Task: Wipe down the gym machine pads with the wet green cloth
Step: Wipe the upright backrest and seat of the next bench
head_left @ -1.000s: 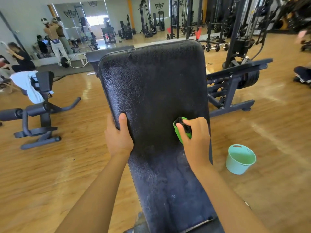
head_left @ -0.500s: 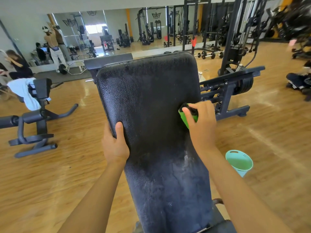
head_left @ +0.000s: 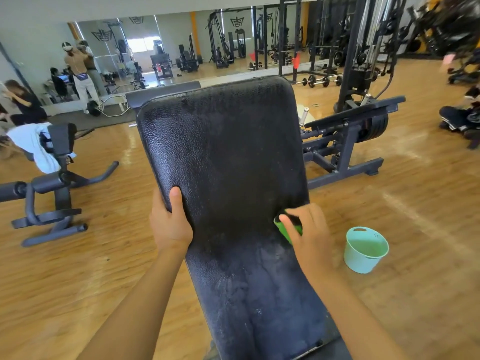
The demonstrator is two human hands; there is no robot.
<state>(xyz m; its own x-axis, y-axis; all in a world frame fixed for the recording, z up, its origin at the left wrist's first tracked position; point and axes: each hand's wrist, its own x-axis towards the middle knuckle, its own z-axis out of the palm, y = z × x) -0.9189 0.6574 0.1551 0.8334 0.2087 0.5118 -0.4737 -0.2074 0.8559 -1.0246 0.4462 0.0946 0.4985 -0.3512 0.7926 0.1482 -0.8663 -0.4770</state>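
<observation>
R hand (head_left: 309, 235) grips wet green soft cloth (head_left: 287, 229), pressed on black textured vinyl pad (head_left: 228, 157). L hand (head_left: 170, 224) clamps pad edge, thumb on top. Cloth prob light, limp, drippy; hold it bunched. Right of R hand: mint plastic bucket (head_left: 363, 253).

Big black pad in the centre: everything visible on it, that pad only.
The long black pebbled vinyl-looking pad has rounded top corners and slopes up and away from the camera. Its upper part looks dark and glossy; the lower part shows pale streaky smears. The left hand grips its left edge, thumb on the face. The right hand holds a bunched green cloth against it near the right edge.
</observation>
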